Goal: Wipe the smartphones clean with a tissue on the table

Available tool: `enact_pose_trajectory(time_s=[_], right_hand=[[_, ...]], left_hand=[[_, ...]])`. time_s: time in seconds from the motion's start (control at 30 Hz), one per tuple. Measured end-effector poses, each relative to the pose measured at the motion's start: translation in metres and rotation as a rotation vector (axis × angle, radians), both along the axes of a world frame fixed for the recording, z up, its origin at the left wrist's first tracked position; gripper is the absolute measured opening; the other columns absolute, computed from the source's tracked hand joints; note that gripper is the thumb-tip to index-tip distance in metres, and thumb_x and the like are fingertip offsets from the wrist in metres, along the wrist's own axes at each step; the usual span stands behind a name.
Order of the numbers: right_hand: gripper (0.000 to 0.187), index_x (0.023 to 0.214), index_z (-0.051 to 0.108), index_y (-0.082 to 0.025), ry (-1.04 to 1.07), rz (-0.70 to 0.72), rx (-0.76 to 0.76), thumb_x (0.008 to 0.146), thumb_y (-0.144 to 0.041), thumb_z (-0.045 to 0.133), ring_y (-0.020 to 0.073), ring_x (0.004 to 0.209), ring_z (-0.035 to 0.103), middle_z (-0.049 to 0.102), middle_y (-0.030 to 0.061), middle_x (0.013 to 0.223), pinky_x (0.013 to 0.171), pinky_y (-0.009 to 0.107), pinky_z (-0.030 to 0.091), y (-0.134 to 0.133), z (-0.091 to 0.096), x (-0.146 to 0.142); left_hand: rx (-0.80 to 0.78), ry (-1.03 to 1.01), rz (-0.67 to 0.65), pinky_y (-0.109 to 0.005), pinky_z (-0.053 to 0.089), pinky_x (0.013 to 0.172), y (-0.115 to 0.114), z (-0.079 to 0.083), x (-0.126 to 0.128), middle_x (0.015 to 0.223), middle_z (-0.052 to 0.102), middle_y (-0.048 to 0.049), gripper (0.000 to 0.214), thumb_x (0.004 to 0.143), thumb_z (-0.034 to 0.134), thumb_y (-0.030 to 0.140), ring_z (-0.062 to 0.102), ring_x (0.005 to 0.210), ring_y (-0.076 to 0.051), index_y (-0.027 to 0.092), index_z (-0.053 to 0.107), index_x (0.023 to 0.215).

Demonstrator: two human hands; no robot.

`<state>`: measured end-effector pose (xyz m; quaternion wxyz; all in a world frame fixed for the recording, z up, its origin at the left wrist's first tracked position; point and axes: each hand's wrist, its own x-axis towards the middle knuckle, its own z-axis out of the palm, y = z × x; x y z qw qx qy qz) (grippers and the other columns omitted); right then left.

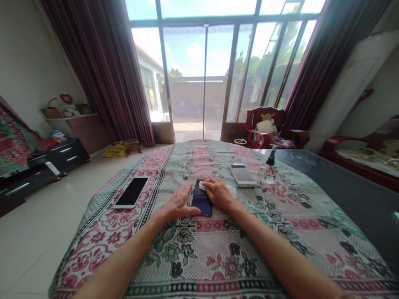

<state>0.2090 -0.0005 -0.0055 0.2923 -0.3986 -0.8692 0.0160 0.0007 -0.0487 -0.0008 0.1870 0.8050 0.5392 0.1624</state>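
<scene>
Three smartphones show: a dark smartphone (202,203) at centre, a black-screened smartphone (131,192) centre-left, a pale smartphone (243,175) right of centre. The left hand (180,201), thumb and fingers spread, touches the dark one's edge; the right hand (217,192) pinches one white wipe (202,185), partly hidden.

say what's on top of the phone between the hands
A white wad under the right hand lies on the far part of the phone. The left thumb overlaps its near left corner. The surface beneath them is covered.
</scene>
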Motion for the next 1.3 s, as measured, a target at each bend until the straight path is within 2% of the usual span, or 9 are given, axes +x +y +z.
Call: enact_pose_trajectory(time_s=[0.1, 0.17, 0.4, 0.6, 0.77, 0.97, 1.07, 1.17, 1.3], right_hand=[[0.027, 0.11, 0.066, -0.021, 0.06, 0.027, 0.018, 0.091, -0.016, 0.049, 0.0177, 0.105, 0.057, 0.067, 0.005, 0.11, 0.1, 0.032, 0.037, -0.002, -0.005, 0.003], [0.026, 0.108, 0.067, -0.021, 0.087, 0.038, 0.02, 0.09, -0.016, 0.049, 0.0176, 0.104, 0.057, 0.067, 0.005, 0.109, 0.1, 0.033, 0.038, -0.001, -0.007, 0.003], [0.025, 0.101, 0.069, -0.019, 0.164, -0.005, 0.024, 0.086, -0.01, 0.052, 0.0184, 0.1, 0.059, 0.069, 0.0055, 0.103, 0.099, 0.034, 0.04, 0.014, -0.01, -0.002], [0.025, 0.097, 0.071, -0.02, 0.169, -0.021, 0.029, 0.083, -0.009, 0.053, 0.0195, 0.098, 0.058, 0.07, 0.0053, 0.101, 0.097, 0.034, 0.042, 0.014, -0.009, -0.001], [0.025, 0.094, 0.073, -0.02, 0.097, -0.008, -0.004, 0.082, -0.009, 0.054, 0.0199, 0.097, 0.056, 0.07, 0.0054, 0.098, 0.094, 0.034, 0.043, 0.001, -0.001, -0.002], [0.024, 0.094, 0.073, -0.023, -0.015, 0.069, -0.046, 0.083, -0.012, 0.054, 0.0198, 0.095, 0.056, 0.069, 0.0045, 0.098, 0.092, 0.035, 0.044, -0.031, 0.009, 0.005], [0.022, 0.091, 0.073, -0.023, -0.019, 0.106, -0.05, 0.087, -0.016, 0.052, 0.0188, 0.093, 0.057, 0.069, 0.0042, 0.096, 0.091, 0.034, 0.044, -0.039, 0.009, 0.008], [0.023, 0.09, 0.073, -0.022, -0.003, 0.094, -0.042, 0.089, -0.018, 0.05, 0.0182, 0.091, 0.058, 0.07, 0.0047, 0.095, 0.09, 0.033, 0.044, -0.029, 0.008, 0.007], [0.024, 0.088, 0.073, -0.02, -0.021, 0.035, -0.02, 0.09, -0.017, 0.05, 0.0181, 0.09, 0.059, 0.071, 0.0047, 0.094, 0.089, 0.032, 0.043, 0.001, 0.007, -0.001]], left_hand=[[-0.031, 0.02, -0.083, -0.047, 0.019, 0.115, -0.002, 0.0, 0.003, 0.154, 0.021, -0.0188, 0.115, 0.058, 0.074, 0.059, 0.015, 0.143, -0.035, 0.012, 0.019, 0.148], [-0.025, 0.023, -0.09, -0.048, 0.019, 0.115, -0.003, 0.002, 0.004, 0.154, 0.022, -0.0189, 0.115, 0.059, 0.074, 0.058, 0.015, 0.143, -0.036, 0.012, 0.018, 0.148], [0.102, 0.019, 0.035, -0.047, 0.024, 0.113, 0.001, -0.006, 0.024, 0.149, 0.033, -0.0189, 0.107, 0.061, 0.071, 0.054, 0.029, 0.138, -0.033, 0.011, 0.021, 0.146], [0.101, 0.128, 0.13, -0.05, 0.02, 0.114, 0.002, -0.01, 0.031, 0.151, 0.029, -0.0187, 0.104, 0.06, 0.066, 0.064, 0.021, 0.141, -0.035, 0.008, 0.033, 0.142], [0.121, 0.156, 0.105, -0.047, 0.02, 0.114, 0.001, -0.008, 0.028, 0.151, 0.031, -0.0137, 0.099, 0.062, 0.062, 0.067, 0.021, 0.141, -0.034, 0.013, 0.038, 0.141], [0.12, 0.099, 0.084, -0.049, 0.02, 0.113, 0.001, -0.008, 0.028, 0.15, 0.033, -0.0151, 0.101, 0.062, 0.061, 0.069, 0.022, 0.14, -0.037, 0.012, 0.038, 0.141], [0.12, 0.091, 0.083, -0.049, 0.019, 0.113, 0.001, -0.009, 0.027, 0.151, 0.032, -0.0141, 0.1, 0.061, 0.061, 0.069, 0.022, 0.14, -0.037, 0.013, 0.038, 0.141], [0.113, 0.1, 0.079, -0.049, 0.019, 0.113, 0.0, -0.009, 0.027, 0.151, 0.032, -0.0144, 0.099, 0.063, 0.06, 0.069, 0.022, 0.14, -0.037, 0.013, 0.038, 0.141], [0.105, 0.104, 0.076, -0.05, 0.018, 0.114, 0.0, -0.008, 0.027, 0.151, 0.031, -0.0151, 0.1, 0.063, 0.06, 0.07, 0.021, 0.14, -0.037, 0.012, 0.036, 0.142]])
